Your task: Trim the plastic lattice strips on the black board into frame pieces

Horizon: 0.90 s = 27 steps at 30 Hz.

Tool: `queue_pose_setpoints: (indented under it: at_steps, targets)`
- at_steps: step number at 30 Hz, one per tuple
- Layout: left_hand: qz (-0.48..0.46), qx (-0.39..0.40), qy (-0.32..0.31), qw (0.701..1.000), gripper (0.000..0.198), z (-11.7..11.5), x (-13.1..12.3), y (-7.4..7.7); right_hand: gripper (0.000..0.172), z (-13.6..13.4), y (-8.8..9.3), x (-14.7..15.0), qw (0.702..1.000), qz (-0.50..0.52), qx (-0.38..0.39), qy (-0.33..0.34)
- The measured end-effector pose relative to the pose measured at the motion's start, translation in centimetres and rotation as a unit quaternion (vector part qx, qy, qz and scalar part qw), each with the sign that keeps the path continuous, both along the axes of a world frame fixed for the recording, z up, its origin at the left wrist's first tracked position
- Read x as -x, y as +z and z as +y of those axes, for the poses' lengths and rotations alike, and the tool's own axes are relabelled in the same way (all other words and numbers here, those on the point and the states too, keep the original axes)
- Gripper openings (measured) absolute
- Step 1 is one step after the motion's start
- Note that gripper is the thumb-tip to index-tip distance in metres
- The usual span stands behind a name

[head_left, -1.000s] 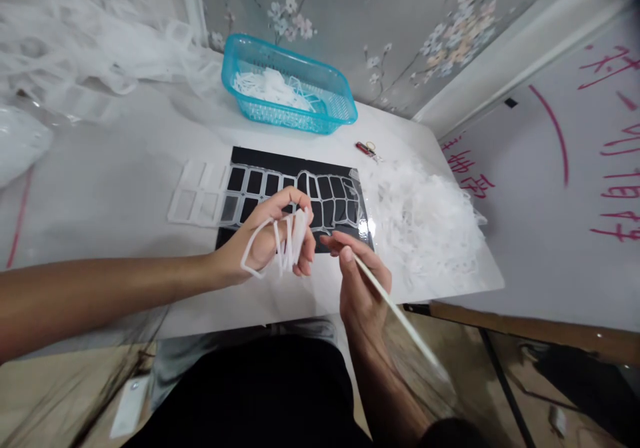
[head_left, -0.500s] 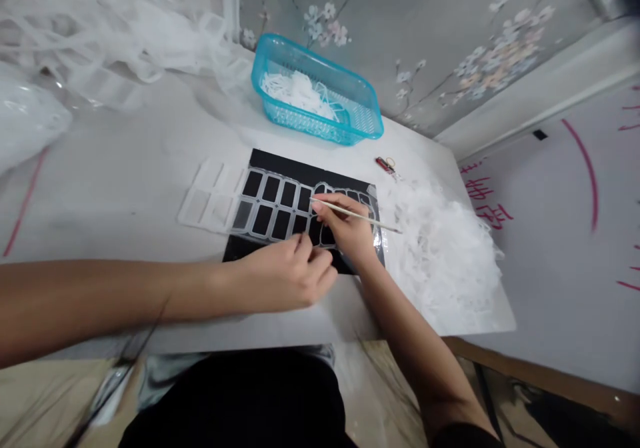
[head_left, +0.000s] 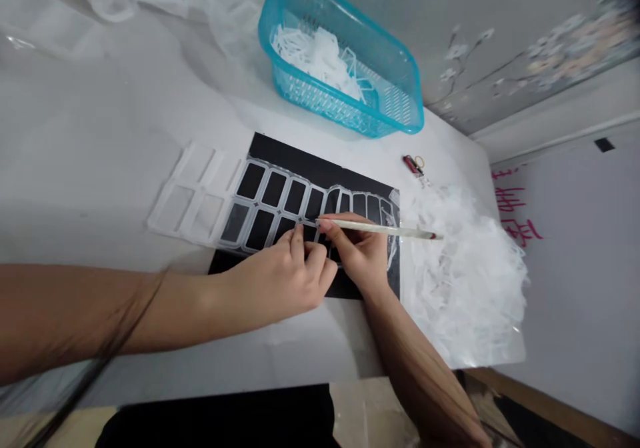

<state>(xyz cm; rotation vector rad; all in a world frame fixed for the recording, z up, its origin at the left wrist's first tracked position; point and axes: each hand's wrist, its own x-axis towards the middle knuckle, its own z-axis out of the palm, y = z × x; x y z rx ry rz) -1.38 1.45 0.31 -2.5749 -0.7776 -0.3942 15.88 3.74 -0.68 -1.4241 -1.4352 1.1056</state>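
Observation:
A translucent white sheet with rows of rounded rectangular openings (head_left: pixel 256 205) lies over a black board (head_left: pixel 295 158). Its left end, a paler section (head_left: pixel 193 195), extends past the board onto the table. My right hand (head_left: pixel 364 251) grips a slim pale stick-like tool (head_left: pixel 395 228), its left tip near the middle of the sheet. My left hand (head_left: pixel 285 271) is closed just left of it, fingertips down at the sheet; whatever they may pinch is hidden. Toward the right end the sheet lies wavy on the board.
Behind the board stands a blue plastic basket (head_left: pixel 345 95) holding white strip-like pieces (head_left: pixel 320 55). A heap of wispy white scraps (head_left: pixel 465 281) covers the table's right side. A small red item (head_left: pixel 413 165) lies near the basket. More white material (head_left: pixel 200 8) is at the back left.
The view has moved closer, so the basket and sheet look larger. The tool's tip has come nearer my left fingertips, and the tool lies flatter across the view.

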Motion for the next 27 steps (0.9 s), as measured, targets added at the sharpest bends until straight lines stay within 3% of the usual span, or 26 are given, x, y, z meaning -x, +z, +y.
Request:
queue_pose_setpoints:
  at_steps: [16,22,27]
  targets:
    - [-0.027,0.085,-0.013,0.996,0.026,0.1,0.0,-0.3,0.008,0.2,0.5,0.0,0.998,-0.051,-0.01,0.026]
    - [-0.025,0.136,-0.003,0.99,0.028,0.5,0.0,-0.2,0.013,0.2,1.2,-1.1,0.985,-0.134,-0.071,0.085]
    - [-0.056,0.199,0.002,0.978,0.035,0.3,0.0,-0.2,0.016,0.2,1.4,-1.3,0.978,-0.158,-0.094,0.093]
